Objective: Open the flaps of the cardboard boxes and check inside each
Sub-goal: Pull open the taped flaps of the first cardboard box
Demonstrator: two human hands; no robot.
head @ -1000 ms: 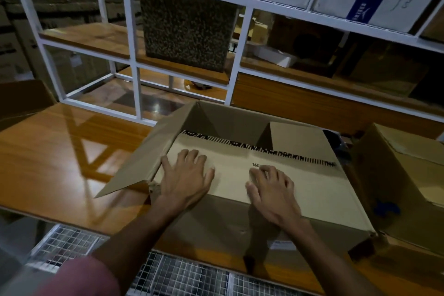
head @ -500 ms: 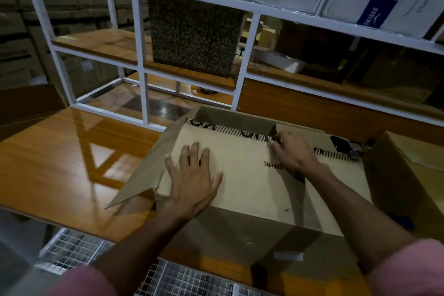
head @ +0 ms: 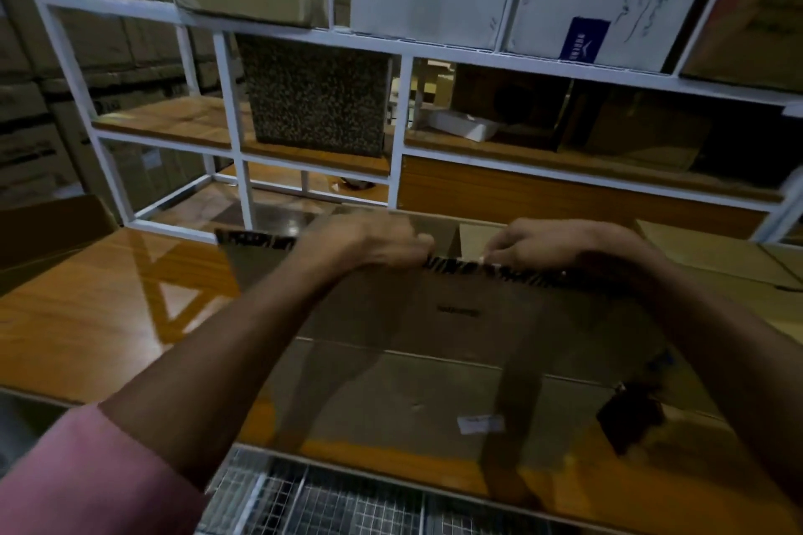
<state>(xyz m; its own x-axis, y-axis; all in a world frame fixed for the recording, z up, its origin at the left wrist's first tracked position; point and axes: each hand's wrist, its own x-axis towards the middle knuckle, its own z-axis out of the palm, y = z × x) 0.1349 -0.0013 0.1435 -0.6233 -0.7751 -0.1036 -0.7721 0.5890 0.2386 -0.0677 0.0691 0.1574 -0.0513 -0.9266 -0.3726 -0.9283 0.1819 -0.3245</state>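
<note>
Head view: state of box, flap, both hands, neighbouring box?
Cardboard box: on the wooden table, not yet open.
Near flap: tilted up, gripped at its far edge.
Left hand: fingers curled over flap edge.
Right hand: fingers curled over flap edge.
Second box: at right, flaps look closed.

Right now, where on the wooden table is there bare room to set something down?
The orange wooden tabletop is bare left of the brown cardboard box, up to the white metal shelf frame. Right of the box it is crowded: a second cardboard box sits close. Both the left hand and right hand grip the front flap.
</note>
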